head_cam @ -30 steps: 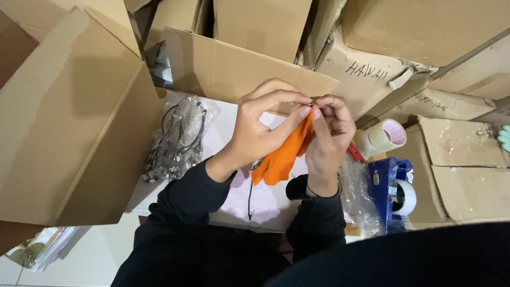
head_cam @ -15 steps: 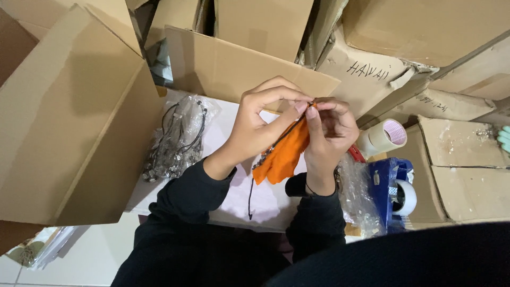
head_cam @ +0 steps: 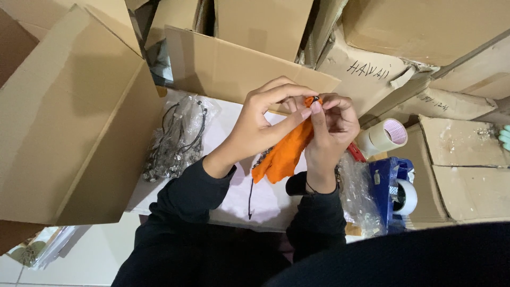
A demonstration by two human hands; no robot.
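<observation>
Head camera shows your left hand [head_cam: 260, 125] and right hand [head_cam: 329, 130] close together, both pinching an orange cloth [head_cam: 281, 154] at its top end. Your fingers have slid a bit closer on the small dark bead there, so you are working that tip. Farther off sit a clear bag of cords [head_cam: 178, 138] and a tape roll [head_cam: 385, 136].

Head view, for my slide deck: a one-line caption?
Left hand and right hand pinch an orange cloth among cardboard boxes.
</observation>
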